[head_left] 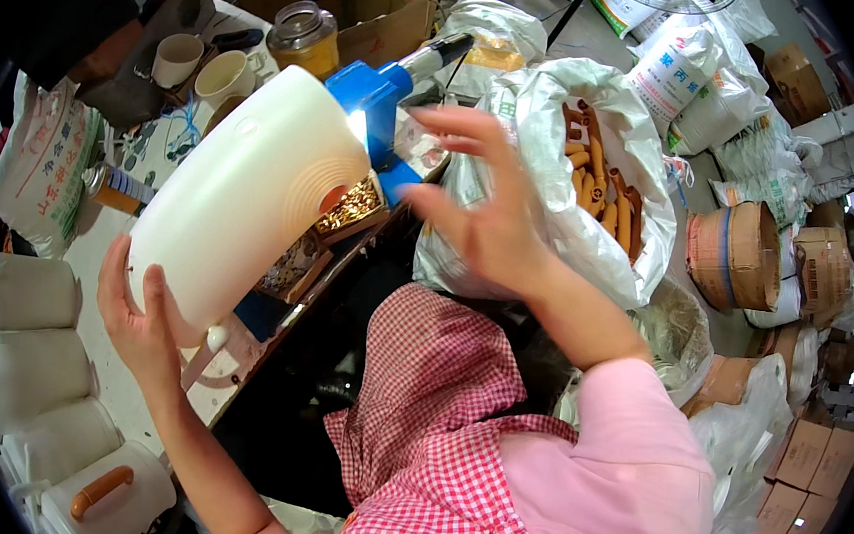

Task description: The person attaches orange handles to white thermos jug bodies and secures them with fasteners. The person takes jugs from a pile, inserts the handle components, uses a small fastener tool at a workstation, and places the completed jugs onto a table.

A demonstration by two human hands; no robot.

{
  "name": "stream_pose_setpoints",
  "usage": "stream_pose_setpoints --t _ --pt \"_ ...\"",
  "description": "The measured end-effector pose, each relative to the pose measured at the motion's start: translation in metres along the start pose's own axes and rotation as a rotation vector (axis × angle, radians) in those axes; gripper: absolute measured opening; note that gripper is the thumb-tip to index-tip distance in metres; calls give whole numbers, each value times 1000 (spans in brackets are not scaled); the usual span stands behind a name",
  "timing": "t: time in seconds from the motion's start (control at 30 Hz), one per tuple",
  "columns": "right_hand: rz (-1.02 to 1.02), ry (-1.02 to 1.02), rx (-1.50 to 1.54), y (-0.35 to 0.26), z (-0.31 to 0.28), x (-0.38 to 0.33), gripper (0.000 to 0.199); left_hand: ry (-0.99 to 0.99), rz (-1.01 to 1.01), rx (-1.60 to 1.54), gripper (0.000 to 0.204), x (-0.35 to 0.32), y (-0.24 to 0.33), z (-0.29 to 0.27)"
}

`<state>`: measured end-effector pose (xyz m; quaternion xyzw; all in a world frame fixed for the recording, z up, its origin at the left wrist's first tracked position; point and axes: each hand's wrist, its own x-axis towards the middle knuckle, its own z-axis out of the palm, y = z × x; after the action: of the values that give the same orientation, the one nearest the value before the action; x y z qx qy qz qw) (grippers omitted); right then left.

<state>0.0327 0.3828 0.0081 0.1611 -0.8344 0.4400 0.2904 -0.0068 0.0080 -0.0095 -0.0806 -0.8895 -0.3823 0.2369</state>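
Note:
A large white plastic bucket (pixel 237 197) lies tilted on its side across the workbench. Its far end rests against a blue machine (pixel 377 112) with a metal shaft and a bright light. My left hand (pixel 137 315) grips the near end of the bucket, thumb and fingers spread over its wall. Raised in the air to the right of the machine, my right hand (pixel 488 197) is empty, its fingers apart and smeared by motion. Small brass-coloured metal pieces (pixel 354 204) fill a box below the bucket; a round reddish spot shows beside them.
A white sack (pixel 541 216) of brown plastic handles (pixel 604 186) stands at my right. Several white containers (pixel 28 366) line the left, one with a brown handle (pixel 100 492). A jar (pixel 304 42), cups (pixel 224 77) and a can (pixel 117 189) stand on the bench.

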Motion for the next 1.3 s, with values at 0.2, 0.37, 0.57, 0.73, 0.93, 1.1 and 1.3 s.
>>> stream_pose_setpoints --t 0.2,0.37,0.57,0.73,0.93,1.1,1.3 --pt "757 -2 -333 152 -203 -31 26 -10 -22 -33 44 -3 -2 2" --pt "963 -148 -889 289 -179 -50 37 -19 -68 -68 46 -2 -1 -1" --pt "756 170 97 260 -173 -52 44 -46 -28 -10 46 1 -2 -4" --pt "468 252 22 155 -156 -41 20 -33 -1 5 45 1 -10 -7" --pt "335 190 1 75 -151 -12 21 -3 36 -13 41 -4 -8 2" --pt "83 124 -236 33 -133 18 21 35 24 52 42 -8 -3 1" --pt "227 -431 -119 -47 -80 73 32 46 151 307 48 -1 22 -16"
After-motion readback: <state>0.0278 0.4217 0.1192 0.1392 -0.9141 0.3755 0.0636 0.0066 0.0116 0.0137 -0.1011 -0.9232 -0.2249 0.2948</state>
